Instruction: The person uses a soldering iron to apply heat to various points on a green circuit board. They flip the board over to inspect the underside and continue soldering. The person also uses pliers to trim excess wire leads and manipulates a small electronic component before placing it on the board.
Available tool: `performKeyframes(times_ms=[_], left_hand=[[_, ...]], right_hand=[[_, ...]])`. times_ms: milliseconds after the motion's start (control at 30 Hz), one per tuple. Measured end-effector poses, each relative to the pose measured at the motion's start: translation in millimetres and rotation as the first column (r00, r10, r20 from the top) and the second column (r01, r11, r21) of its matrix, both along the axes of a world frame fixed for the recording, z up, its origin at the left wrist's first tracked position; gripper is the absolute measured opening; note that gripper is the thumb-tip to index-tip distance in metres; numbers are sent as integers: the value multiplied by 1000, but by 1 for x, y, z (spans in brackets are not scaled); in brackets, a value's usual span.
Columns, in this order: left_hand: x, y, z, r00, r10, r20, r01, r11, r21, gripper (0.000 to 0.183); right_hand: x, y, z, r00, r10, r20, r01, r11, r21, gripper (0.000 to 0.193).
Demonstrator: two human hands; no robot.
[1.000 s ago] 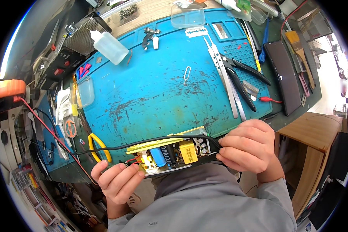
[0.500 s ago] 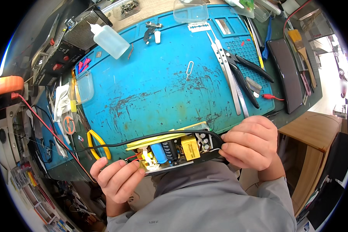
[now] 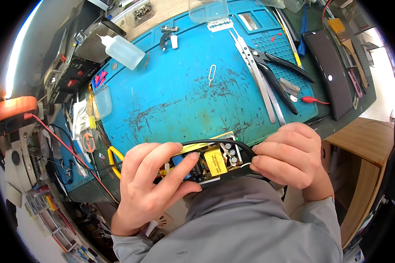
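Observation:
A power supply circuit board (image 3: 216, 163) with a yellow transformer, capacitors and a yellow edge strip sits at the mat's near edge. My left hand (image 3: 156, 177) reaches over its left part, fingers curled over the top and thumb at the near edge, hiding most of the blue capacitor. A black cable (image 3: 210, 141) runs along the board's far side and passes under my left fingers. By the board's right end, my right hand (image 3: 289, 158) pinches that cable at its ribbed sleeve. A short white wire (image 3: 245, 165) shows beside the right fingertips.
On the blue mat (image 3: 171, 109) lie tweezers (image 3: 256, 79), black-handled cutters (image 3: 281, 70), a SIM pin (image 3: 212, 75) and a squeeze bottle (image 3: 123, 52). Yellow-handled pliers (image 3: 114, 160) rest near my left hand. A phone (image 3: 329, 74) lies right; a red lead (image 3: 66, 147) crosses left.
My left hand has moved right from the board's left end and now covers its left components. My right hand stays at the ribbed cable sleeve. The view has shifted slightly.

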State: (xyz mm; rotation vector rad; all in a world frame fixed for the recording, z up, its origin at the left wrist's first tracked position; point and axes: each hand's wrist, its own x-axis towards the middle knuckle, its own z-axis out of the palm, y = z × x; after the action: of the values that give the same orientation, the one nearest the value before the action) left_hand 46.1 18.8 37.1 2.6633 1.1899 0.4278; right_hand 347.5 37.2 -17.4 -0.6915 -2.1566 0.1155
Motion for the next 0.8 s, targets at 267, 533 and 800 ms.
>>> performKeyframes(times_ms=[267,533,800], left_hand=[[0,10,-1,999,-47,13,48,996,-77,57],[1,21,0,992,-127,1,127,991,-49,44],[2,22,-2,991,-131,-33,133,988,74,26]], right_hand=[[2,-1,1,1000,16,-11,-17,999,-38,15],[2,0,-2,999,17,-35,-18,999,-47,13],[4,0,-2,998,37,-49,-41,996,-77,12]])
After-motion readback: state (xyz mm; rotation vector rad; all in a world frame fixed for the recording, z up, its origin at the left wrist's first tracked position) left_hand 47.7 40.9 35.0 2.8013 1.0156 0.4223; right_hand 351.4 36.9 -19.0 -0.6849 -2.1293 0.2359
